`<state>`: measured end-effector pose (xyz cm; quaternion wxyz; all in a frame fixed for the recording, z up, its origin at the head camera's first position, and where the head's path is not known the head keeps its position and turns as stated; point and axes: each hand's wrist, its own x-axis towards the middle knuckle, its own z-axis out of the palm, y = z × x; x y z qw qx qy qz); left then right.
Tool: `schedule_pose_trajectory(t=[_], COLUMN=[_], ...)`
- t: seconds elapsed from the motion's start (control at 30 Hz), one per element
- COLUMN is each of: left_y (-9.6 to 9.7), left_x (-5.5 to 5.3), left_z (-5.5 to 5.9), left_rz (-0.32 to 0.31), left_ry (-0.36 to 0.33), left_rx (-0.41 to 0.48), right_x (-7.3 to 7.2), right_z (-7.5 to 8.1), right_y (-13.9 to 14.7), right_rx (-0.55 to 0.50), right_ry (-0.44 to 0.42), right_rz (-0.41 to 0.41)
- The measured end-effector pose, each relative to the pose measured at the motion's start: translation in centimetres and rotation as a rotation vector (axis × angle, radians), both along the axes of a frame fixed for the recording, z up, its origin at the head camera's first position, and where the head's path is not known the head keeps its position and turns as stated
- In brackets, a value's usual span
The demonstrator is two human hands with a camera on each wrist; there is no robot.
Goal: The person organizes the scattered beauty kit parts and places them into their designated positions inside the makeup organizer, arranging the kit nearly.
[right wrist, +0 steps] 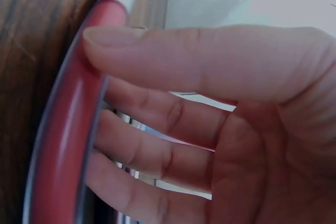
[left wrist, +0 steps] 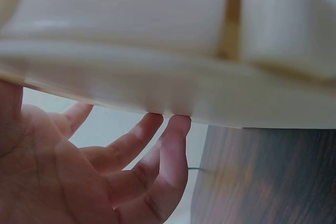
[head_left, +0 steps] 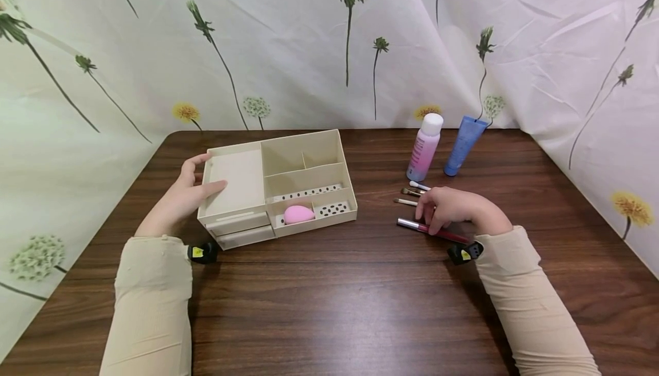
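Note:
A cream makeup organizer sits on the left of the table, with open compartments on its right side and two small drawers at its front left. My left hand holds its left edge, thumb over the flat top and fingertips against the outer side wall. A pink makeup sponge lies in a front compartment. At the right, my right hand pinches a red lip gloss tube with a silver cap between thumb and fingers. The tube lies low over the tabletop.
Several makeup brushes lie just beyond the right hand, partly hidden by it. Behind them stand a pink-and-white bottle and a blue squeeze tube. A flower-print cloth hangs around the dark wooden table.

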<state>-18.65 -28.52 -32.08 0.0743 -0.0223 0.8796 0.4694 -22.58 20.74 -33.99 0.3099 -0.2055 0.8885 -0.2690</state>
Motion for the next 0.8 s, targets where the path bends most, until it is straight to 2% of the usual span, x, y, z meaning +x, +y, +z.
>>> schedule_pose_trajectory(t=[0.2, 0.57, 0.8], left_y=[0.01, -0.06, -0.04], left_x=[-0.04, -0.01, -0.05], left_z=[0.03, 0.08, -0.07], left_rz=[0.004, -0.002, -0.002], left_ry=[-0.003, -0.002, -0.005], left_rx=[0.005, 0.000, 0.010], right_x=[0.03, -0.20, -0.16], right_z=[-0.21, -0.58, -0.65], right_y=[-0.22, -0.28, -0.30], right_rx=[-0.023, -0.012, -0.029], right_ry=[-0.019, 0.059, 0.069], right_rz=[0.036, 0.061, 0.077])
